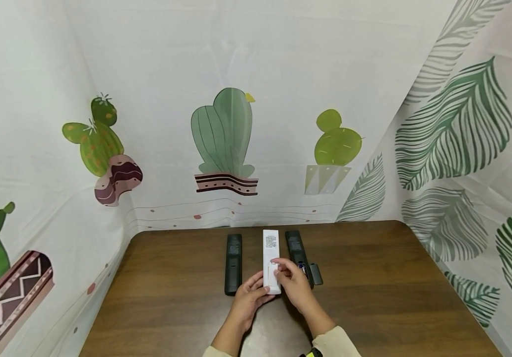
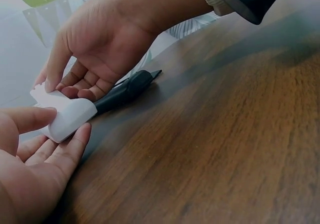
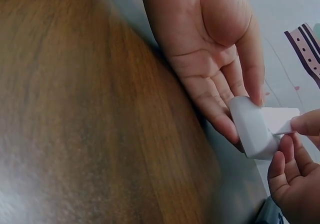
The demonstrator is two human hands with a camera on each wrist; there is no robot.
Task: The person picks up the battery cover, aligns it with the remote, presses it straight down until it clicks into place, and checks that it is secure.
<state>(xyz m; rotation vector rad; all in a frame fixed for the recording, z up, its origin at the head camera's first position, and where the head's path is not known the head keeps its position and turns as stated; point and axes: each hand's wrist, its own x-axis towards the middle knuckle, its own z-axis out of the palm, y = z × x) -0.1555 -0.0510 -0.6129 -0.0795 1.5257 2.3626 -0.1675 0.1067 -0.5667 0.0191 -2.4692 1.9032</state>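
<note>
A white remote control lies back side up in my left hand, above the table. My left thumb rests on its near end, with the fingers beneath, as the left wrist view shows around the remote's rounded end. Between thumb and index finger, my right hand pinches the white battery cover. In the right wrist view the cover stands tilted up from the remote's back. The inside of its battery compartment is hidden.
A black remote lies on the wooden table to the left. Another black remote lies to the right, batteries showing in its open compartment. Its loose black cover is beside it. A printed cloth hangs behind.
</note>
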